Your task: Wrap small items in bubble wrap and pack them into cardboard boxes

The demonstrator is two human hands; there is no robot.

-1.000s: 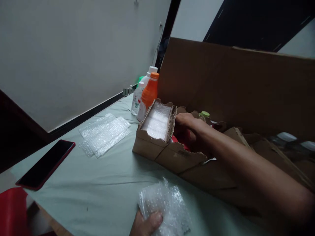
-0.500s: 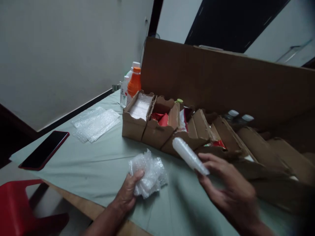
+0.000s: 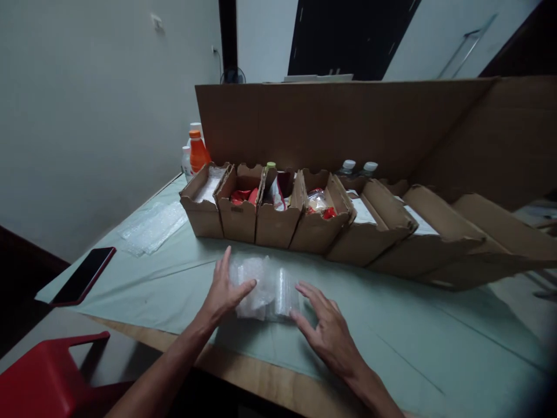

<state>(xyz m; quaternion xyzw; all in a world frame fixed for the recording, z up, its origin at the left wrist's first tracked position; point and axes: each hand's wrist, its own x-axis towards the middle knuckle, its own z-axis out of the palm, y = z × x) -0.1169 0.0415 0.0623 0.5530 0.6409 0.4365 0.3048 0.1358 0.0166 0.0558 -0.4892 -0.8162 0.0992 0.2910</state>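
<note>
A crumpled piece of bubble wrap [image 3: 263, 287] lies on the green tablecloth [image 3: 391, 325] with a small clear roll-shaped item at its right end. My left hand [image 3: 224, 290] rests on the wrap's left side, fingers stretched out. My right hand [image 3: 324, 325] lies flat just right of it, fingertips touching the clear item. Behind them runs a row of open cardboard boxes [image 3: 278, 217] holding red packets, plastic bags and white sheets.
Flat bubble wrap sheets [image 3: 152, 227] and a dark phone [image 3: 82, 283] lie at the left. An orange bottle [image 3: 198, 152] and white bottles stand behind the leftmost box. A tall cardboard sheet [image 3: 348, 122] stands behind the row. A red chair [image 3: 47, 380] is at lower left.
My right hand came out of a box with a clear roll-shaped item and set it down at the bubble wrap. Both hands now lie spread on the wrap. The view has swung right.
</note>
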